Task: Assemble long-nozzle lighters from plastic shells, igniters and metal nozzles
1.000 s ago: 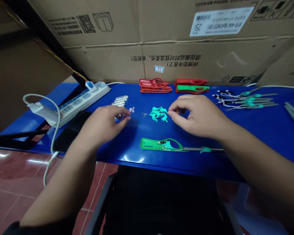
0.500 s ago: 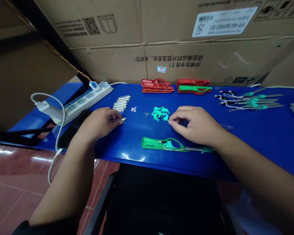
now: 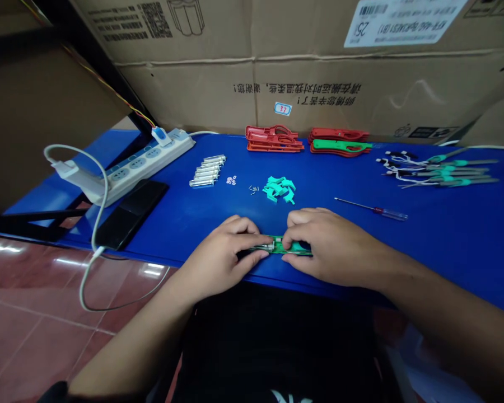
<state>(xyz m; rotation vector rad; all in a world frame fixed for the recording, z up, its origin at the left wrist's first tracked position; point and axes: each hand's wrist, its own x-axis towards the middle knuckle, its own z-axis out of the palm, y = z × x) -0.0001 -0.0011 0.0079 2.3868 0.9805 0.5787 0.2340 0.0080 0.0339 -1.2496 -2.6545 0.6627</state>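
Cardboard (image 3: 210, 92) has upside-down Chinese print: 师傅您辛苦了! and 请在搬运时对我温柔些,谢谢您! White label (image 3: 403, 23) on it, also upside down: 25, a barcode (image 3: 373, 9), code starting KFR-46G and ending (B1), middle unclear. Small blue-rimmed sticker (image 3: 283, 108), same cardboard: red 33. QR code (image 3: 155, 20) upper left, adjacent lines too blurred. Dark printed panel (image 3: 434, 132) lower right, illegible.

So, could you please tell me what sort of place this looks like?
It looks like a hand-assembly bench, judging by the part-filled green casing, the heaped teal parts and the screwdriver on the blue tabletop.
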